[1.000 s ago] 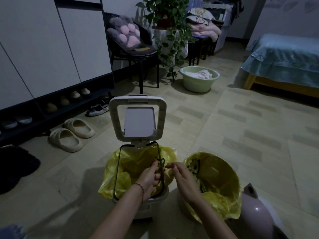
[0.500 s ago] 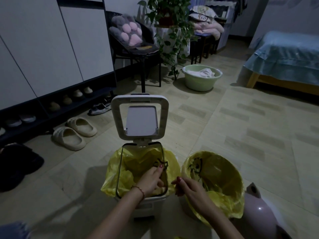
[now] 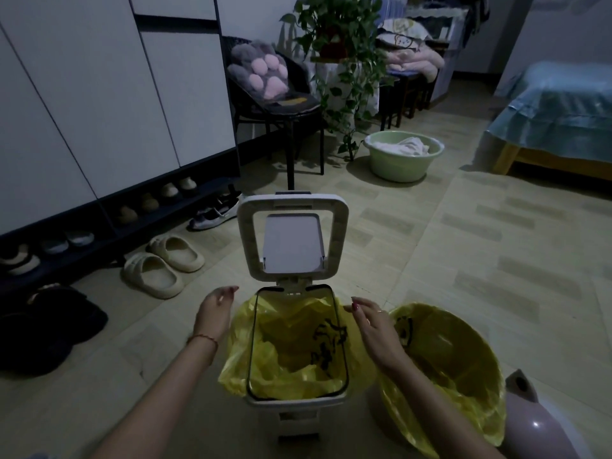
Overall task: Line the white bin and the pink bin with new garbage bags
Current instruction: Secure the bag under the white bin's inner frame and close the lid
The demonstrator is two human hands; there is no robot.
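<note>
The white bin is seen on the floor in the middle, with its frame lid raised upright at the far side. A yellow garbage bag is laid inside it, and the bag's edge is folded out over the rim on both sides. A thin dark wire ring is placed on top of the bag, around the opening.

The left hand is held just beside the left side of this bin, its fingers loosely bent and a little apart, with the fingertips pointed toward the far left corner of the bag. Nothing is gripped by it; whether the bag is touched by the palm cannot be told. A thin bracelet is worn on this wrist.

The right hand is held at the right side of the bin, between the two bins. Its fingers are relaxed and slightly spread, and nothing is pinched. The fingertips are close to the far right corner of the wire ring; contact cannot be told.

To the right of the right-hand fingers, a second yellow bag is seen lining a round bin, with its edge draped over the rim. The bin under it is nearly hidden. A pink rounded lid lies just beside it, at the lower right corner.

Beyond the left fingers, a pair of pale slippers lies on the floor.
</note>
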